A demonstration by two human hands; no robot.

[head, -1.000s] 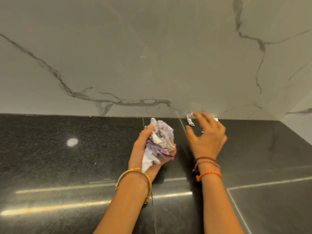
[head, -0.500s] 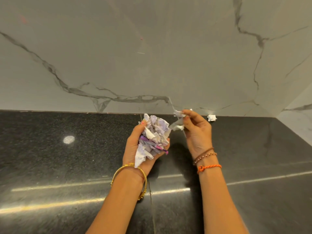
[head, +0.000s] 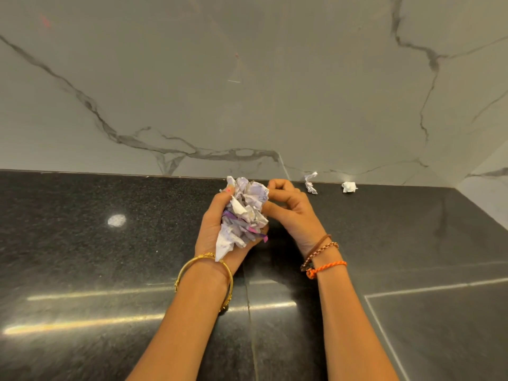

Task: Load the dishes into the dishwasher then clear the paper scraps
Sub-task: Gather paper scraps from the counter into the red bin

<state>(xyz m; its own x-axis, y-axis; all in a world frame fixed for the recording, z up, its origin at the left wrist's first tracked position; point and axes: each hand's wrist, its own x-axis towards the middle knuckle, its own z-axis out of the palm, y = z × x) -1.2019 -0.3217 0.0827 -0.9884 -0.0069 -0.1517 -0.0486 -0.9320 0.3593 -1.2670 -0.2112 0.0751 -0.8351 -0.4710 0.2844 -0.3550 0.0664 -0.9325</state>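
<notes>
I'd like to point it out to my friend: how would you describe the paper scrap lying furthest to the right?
Find the black granite counter where it meets the marbled wall. Two scraps lie along that back edge, right of the hands. Yours is the small white crumpled ball, nearer the corner; its neighbour, the twisted scrap, is taller with faint print.
</notes>
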